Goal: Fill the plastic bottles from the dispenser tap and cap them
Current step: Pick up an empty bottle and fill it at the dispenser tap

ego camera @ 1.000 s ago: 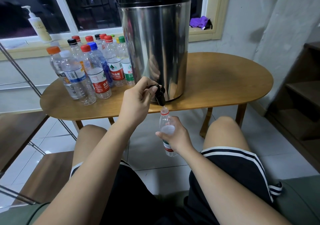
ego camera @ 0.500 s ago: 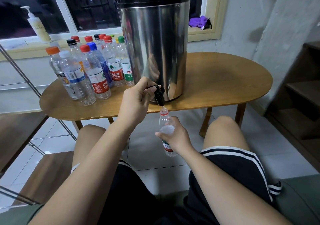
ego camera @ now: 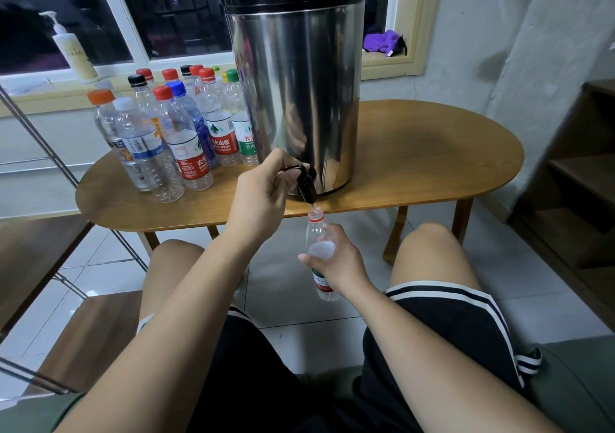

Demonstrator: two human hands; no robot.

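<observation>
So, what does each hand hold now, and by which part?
The left hand pinches the black tap lever. The right hand grips the uncapped bottle round its middle.

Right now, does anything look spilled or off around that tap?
Nothing stands out. The right hand holds the bottle, slightly tilted, mouth just under the tap; no puddle shows on the table or floor.

On one oval worktop [ego camera: 432, 166] stand one steel dispenser [ego camera: 293, 99] with one black tap [ego camera: 307, 188] and about twelve capped bottles [ego camera: 186, 153], partly overlapping. Elsewhere are one uncapped bottle [ego camera: 316, 228], one pump bottle [ego camera: 75, 55], one purple cloth [ego camera: 382, 41].
</observation>
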